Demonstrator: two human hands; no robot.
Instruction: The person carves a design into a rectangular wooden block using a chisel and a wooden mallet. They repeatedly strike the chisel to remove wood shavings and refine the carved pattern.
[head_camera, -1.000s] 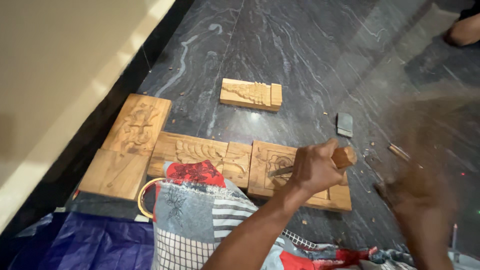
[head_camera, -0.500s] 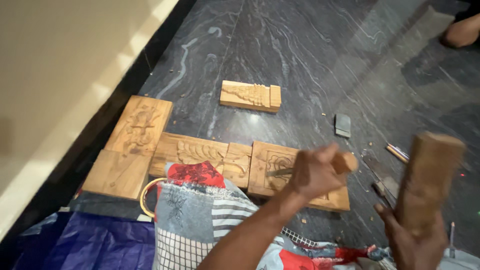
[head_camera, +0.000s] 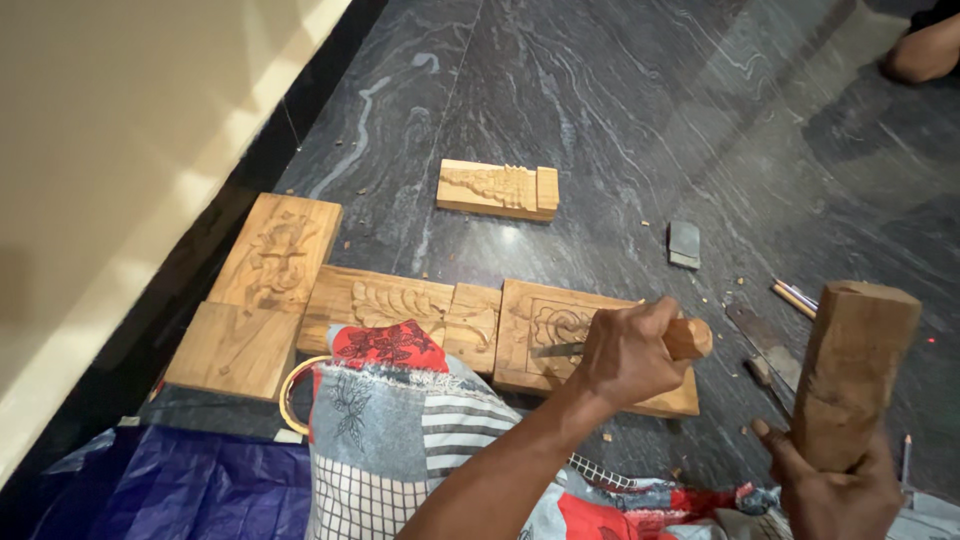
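Note:
My left hand (head_camera: 628, 352) grips a wooden-handled chisel (head_camera: 688, 338), its blade resting on a carved wooden panel (head_camera: 545, 325) on the dark stone floor. At the lower right, my right hand (head_camera: 835, 490) holds a thick wooden block used as a mallet (head_camera: 855, 370), upright and raised to the right of the chisel, apart from it. A long carved board (head_camera: 395, 300) lies just left of the panel. My knee, under patchwork cloth (head_camera: 400, 430), rests against the boards.
A larger carved plank (head_camera: 260, 290) lies at the left by the pale wall. A small carved block (head_camera: 497, 188) sits farther out. A grey sharpening stone (head_camera: 684, 243) and several loose chisels (head_camera: 775, 340) lie at the right. Another person's limb (head_camera: 925, 50) shows top right.
My right hand with the wooden mallet was blurred in swing a second ago; it now stands raised and sharp to the right. The left hand and chisel have stayed on the panel.

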